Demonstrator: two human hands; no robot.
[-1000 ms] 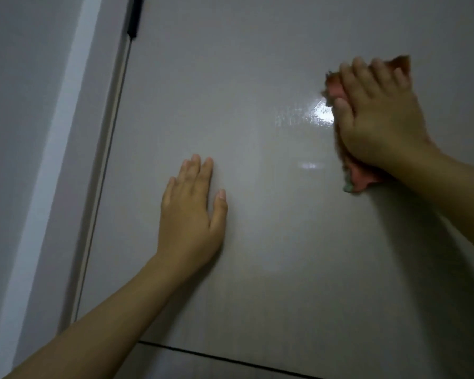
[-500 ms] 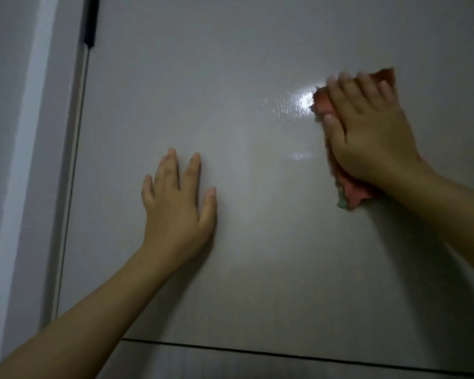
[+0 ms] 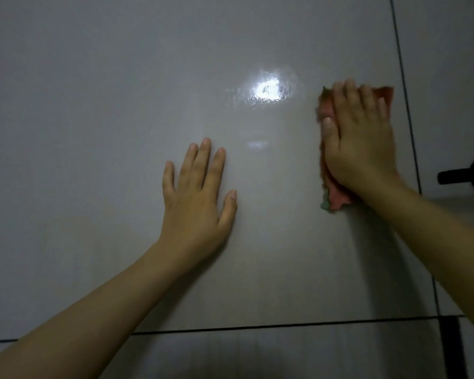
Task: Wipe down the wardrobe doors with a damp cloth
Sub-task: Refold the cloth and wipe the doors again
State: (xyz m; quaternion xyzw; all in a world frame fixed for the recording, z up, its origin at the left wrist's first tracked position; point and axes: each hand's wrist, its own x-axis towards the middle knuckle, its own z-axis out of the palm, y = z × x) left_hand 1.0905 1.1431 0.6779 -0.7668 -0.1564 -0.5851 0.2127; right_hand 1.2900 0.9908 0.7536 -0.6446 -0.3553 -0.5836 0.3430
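We are pressing our right hand [image 3: 363, 143] flat over the crumpled pink cloth with a green edge [image 3: 331, 199], fingers straight and close together, thumb lying along the cloth's left side; the hand is pressing rather than gripping. The cloth is lying with its long axis running up and down the panel, its upper corner poking out past the fingertips to the right and its ragged lower end, where the green is showing, hanging out below the wrist. Most of its middle is hiding under the palm.

Our left hand [image 3: 196, 203] is resting open against the same surface, fingers straight and pointing upward, thumb spread to the right, holding nothing. It is sitting lower than the right hand and well apart from the cloth.

Both hands are leaning on the glossy pale grey wardrobe door panel [image 3: 107, 132]. A bright wet-looking light glare [image 3: 267, 90] is shining on it between and above the two hands. A thin dark vertical seam [image 3: 407, 105] is running just to the right of the cloth, and a thin dark horizontal seam [image 3: 257, 326] is crossing below our forearms. Two dark round knobs [image 3: 468, 175] are showing at the right edge. We are seeing no lettering or labels anywhere.
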